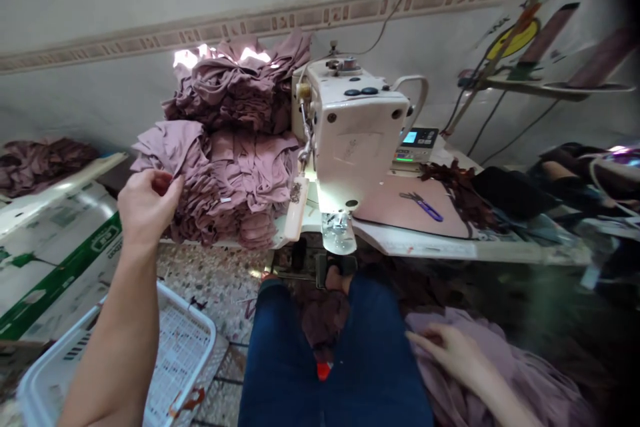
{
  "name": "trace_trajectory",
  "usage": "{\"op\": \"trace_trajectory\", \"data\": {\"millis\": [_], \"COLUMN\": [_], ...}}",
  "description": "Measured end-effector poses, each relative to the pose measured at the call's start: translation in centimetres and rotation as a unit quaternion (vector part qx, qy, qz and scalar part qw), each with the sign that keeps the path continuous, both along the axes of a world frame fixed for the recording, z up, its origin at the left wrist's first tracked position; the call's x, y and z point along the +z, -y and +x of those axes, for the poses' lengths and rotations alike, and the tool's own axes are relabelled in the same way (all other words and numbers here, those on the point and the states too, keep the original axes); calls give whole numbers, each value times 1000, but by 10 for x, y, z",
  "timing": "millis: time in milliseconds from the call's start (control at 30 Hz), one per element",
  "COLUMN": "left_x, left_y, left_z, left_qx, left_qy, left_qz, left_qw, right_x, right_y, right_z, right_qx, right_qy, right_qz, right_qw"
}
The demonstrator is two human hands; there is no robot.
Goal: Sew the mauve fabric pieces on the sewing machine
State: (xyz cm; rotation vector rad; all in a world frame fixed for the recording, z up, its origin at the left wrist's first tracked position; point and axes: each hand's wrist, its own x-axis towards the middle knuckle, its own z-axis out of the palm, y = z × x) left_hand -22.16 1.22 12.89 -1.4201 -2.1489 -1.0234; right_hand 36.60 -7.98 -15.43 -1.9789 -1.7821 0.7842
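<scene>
My left hand (150,203) pinches the edge of a mauve fabric piece (173,143) on top of the front stack, left of the sewing machine (357,140). Behind that stack rises a second, darker-looking pile of mauve fabric (235,90). At lower right, beside my thigh, my right hand (453,350) rests against a loose heap of mauve cloth (505,373). Its visible fingers are stretched out and apart, somewhat blurred; the rest of them are hidden. The machine's lamp lights the needle area, where no cloth shows.
Purple-handled thread snips (423,205) lie on a pink mat (390,213) right of the needle. A control panel (417,140) glows behind. Thread cones (550,33) stand at upper right. A white plastic basket (187,320) sits on the floor, near a green-and-white box (95,247).
</scene>
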Motion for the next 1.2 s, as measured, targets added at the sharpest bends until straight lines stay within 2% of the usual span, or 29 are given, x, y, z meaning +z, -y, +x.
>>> {"op": "trace_trajectory", "data": {"millis": [67,133,200,267,333,433,533,600,667,767,867,900,967,1033,1100,1200], "left_x": [2,5,7,6,-1,-31,-81,-117,-146,-173,-182,-182,-181,-178,-176,-174], "left_y": [0,-2,0,7,21,51,82,98,109,111,102,98,92,87,83,79], "left_z": [3,7,17,35,60,106,154,182,202,212,203,198,190,186,187,194], "left_qx": [-11,-30,-77,-142,-193,-259,-364,-390,-405,-409,-395,-402,-439,-490,-543,-600], "left_qy": [14,-4,-42,-72,-74,-16,37,120,212,272,286,286,279,273,276,325], "left_qz": [13,78,146,194,226,217,122,93,-4,-94,-164,-209,-319,-393,-399,-363], "left_qw": [1000,997,985,968,952,941,923,908,889,866,858,844,792,729,685,635], "right_x": [6,17,30,45,59,79,90,91,87,77,75,78,87,99,111,123], "right_y": [-3,-8,-12,-13,-9,6,24,32,35,28,16,12,3,-7,-16,-27], "right_z": [-24,-48,-72,-98,-124,-162,-194,-210,-221,-222,-206,-197,-178,-159,-144,-127], "right_qx": [48,61,74,112,152,172,153,130,106,96,128,137,160,204,266,331], "right_qy": [-36,-71,-106,-157,-214,-291,-365,-395,-394,-379,-361,-341,-293,-272,-283,-302], "right_qz": [-29,-25,-9,-3,-4,22,101,131,115,50,-4,-13,-14,-13,-34,-66], "right_qw": [998,995,992,981,965,941,913,900,906,919,924,930,943,940,921,892]}}
